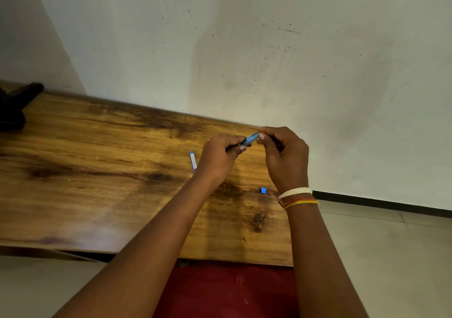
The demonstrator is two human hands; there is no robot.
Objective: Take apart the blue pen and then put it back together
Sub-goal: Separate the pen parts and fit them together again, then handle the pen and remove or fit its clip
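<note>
Wooden table (pixel 97 170); both hands' fingers (pixel 241 148) pinch blue pen (pixel 249 139) between them

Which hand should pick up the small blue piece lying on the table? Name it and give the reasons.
Right, probably. The small blue piece lies beside the right wrist, nearer the right hand than the left hand. Both hands hold the blue pen, so the right must let go first.

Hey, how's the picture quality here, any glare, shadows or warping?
Head view: wide-angle warping tilts the table edge; a soft shadow falls on the wall above the hands; pale glare on the near tabletop; the blue pen is slightly soft.
</note>
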